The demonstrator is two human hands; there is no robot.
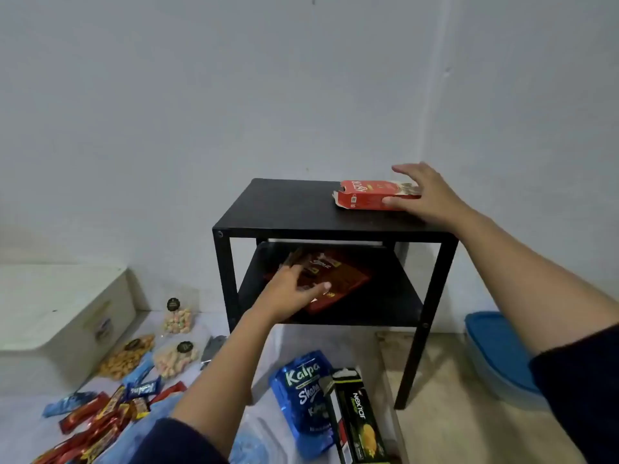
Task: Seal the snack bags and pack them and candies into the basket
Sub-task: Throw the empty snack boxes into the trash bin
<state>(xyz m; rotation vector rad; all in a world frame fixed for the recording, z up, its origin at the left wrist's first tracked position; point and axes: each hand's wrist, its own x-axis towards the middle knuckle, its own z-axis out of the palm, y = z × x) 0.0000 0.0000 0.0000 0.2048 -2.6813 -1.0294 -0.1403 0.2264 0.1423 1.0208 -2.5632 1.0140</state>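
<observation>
at table [284,209] edge, right grip [425,195] spread over box [365,195]; left grip [291,289] flat on bag [345,283].

Dim, flat indoor light; soft blur throughout (worst at 8 o'clock), deep shadow under the bench [294,205], edges bowed.

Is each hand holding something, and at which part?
Right hand spans the red box at its right end, thumb on the near side, fingers not closed. Left hand touches red-brown packets on the lower shelf; grip cannot be told.

Right hand [426,195] touches red box [365,196] — left hand [290,293] rests on snack bag [346,279].
</observation>
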